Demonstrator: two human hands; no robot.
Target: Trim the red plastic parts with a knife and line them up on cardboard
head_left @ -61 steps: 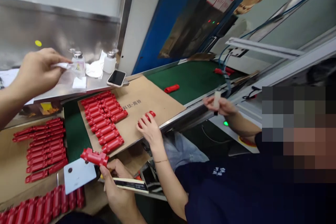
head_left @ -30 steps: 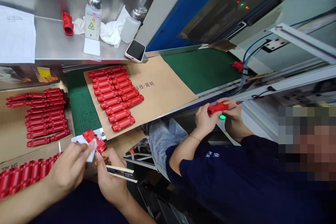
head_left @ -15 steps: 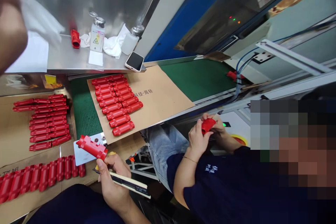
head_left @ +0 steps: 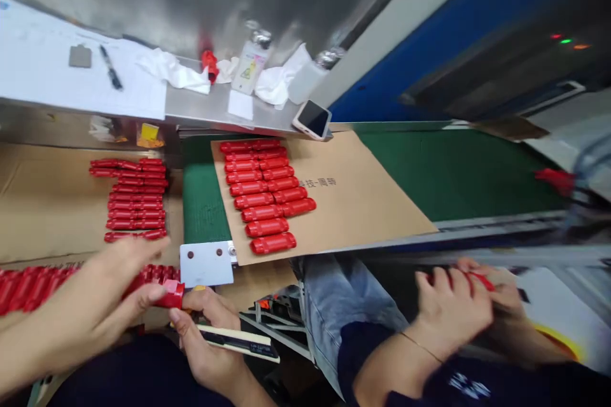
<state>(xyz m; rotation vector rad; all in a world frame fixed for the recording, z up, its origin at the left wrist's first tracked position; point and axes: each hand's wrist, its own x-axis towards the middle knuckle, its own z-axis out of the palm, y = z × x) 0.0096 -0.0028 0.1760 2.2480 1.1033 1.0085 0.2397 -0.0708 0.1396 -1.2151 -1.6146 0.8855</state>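
Observation:
My right hand point(head_left: 210, 337) grips a cream-and-black utility knife point(head_left: 248, 343) with "CUTTER" printed on it, together with the end of a red plastic tubular part point(head_left: 172, 294). A bit of yellow shows by its fingers. My left hand point(head_left: 112, 286), slightly blurred, is at the other end of that part with fingers stretched out and thumb apart; the thumb overlaps the part. Behind it a row of red parts point(head_left: 28, 286) lies on cardboard, partly hidden by my forearm. Another stack of red parts point(head_left: 136, 197) lies farther back.
Red parts point(head_left: 267, 211) lie in two columns on a cardboard sheet point(head_left: 363, 203) over a green belt point(head_left: 468, 172). The steel shelf holds a white cloth point(head_left: 176, 73), bottles point(head_left: 251, 63), a phone point(head_left: 312, 119) and papers. At right, a co-worker's hands point(head_left: 458, 302) hold a red part.
My left hand has let go of the white cloth, now on the shelf, and come down to the red part. The view has swung left. The co-worker's hands have shifted around their part.

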